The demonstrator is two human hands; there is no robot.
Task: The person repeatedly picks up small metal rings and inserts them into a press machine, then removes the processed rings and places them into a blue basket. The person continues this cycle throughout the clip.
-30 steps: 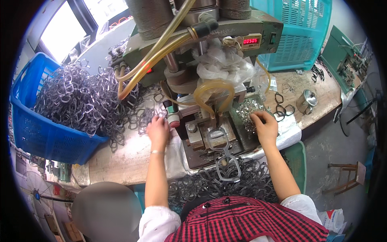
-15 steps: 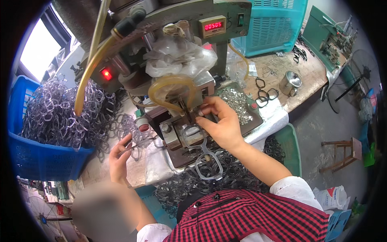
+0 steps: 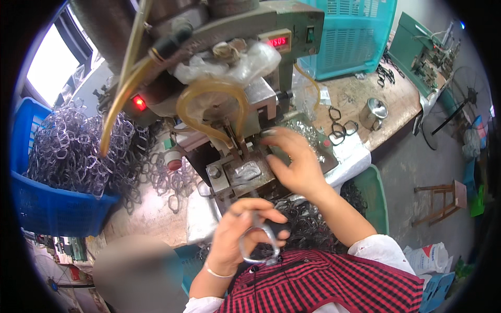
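My left hand (image 3: 229, 235) is closed on a clear grey eyeglass frame (image 3: 243, 252), low in front of the machine; one rim hangs below the fingers and the rest is blurred by motion. Behind it is the machine's metal fixture (image 3: 248, 171), with a pale block on top, under a yellowish looped hose (image 3: 182, 107). Right of the fixture hovers my right hand (image 3: 301, 167), blurred, thumb and fingers apart, with nothing visible between them. Its fingertips are close to a tray of small shiny metal pieces (image 3: 319, 148), which the hand partly covers.
A blue basket (image 3: 62, 208) heaped with clear grey frames stands left, with more frames (image 3: 169, 180) beside it. Dark frames fill a green bin (image 3: 378, 203) below the machine. At right are a metal cup (image 3: 373, 112), loose black frames (image 3: 339, 129) and a wooden stool (image 3: 436, 203).
My left hand has swung from the left across to the front of the machine and now holds an eyeglass frame. The frame hanging at the fixture is gone from there. My right hand has drawn slightly right.
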